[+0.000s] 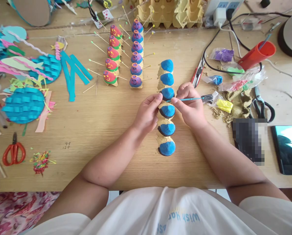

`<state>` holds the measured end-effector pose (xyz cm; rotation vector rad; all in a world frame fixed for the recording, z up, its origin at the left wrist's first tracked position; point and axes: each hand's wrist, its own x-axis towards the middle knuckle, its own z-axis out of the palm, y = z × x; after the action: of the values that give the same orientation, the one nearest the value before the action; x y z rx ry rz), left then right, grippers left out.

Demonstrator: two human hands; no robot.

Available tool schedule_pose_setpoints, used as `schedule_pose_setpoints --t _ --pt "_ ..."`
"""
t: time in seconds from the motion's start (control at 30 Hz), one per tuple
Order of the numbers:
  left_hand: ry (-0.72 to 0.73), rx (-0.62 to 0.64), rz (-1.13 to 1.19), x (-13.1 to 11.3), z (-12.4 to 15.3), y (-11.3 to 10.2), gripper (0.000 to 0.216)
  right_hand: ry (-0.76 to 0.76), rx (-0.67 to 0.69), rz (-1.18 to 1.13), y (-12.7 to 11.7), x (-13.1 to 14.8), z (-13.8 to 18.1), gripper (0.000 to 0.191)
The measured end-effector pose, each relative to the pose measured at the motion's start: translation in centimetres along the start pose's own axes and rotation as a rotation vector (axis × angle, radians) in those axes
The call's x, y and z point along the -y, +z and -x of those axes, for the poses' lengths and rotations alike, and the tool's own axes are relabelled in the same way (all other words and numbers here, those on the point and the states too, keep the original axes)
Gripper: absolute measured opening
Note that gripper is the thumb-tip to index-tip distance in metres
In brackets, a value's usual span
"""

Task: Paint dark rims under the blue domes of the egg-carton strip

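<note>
A strip of egg-carton cups with blue-painted tops (167,130) lies lengthwise in the middle of the wooden table (99,124). My left hand (147,112) is closed, pinching the left side of the strip near its third cup. My right hand (190,104) is closed on a thin light-blue paintbrush (193,99), with one end at the third blue cup and dark bristles pointing right.
Two finished strips, red (113,55) and purple (136,55), stand behind with stick antennae. Blue paper crafts (23,104) and red scissors (13,152) lie left. At right sit a utility knife (197,73), an orange cup (257,55), black scissors (262,107), a phone (288,149) and cables.
</note>
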<state>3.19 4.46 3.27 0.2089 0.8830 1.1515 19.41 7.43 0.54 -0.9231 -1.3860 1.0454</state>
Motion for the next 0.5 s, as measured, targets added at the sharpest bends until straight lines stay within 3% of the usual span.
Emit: schedule_pose_setpoints --t 0.5 --pt "-0.001 -0.001 -0.033 -0.36 0.21 0.15 0.025 0.019 0.008 -0.035 0.10 0.13 -0.08 0.057"
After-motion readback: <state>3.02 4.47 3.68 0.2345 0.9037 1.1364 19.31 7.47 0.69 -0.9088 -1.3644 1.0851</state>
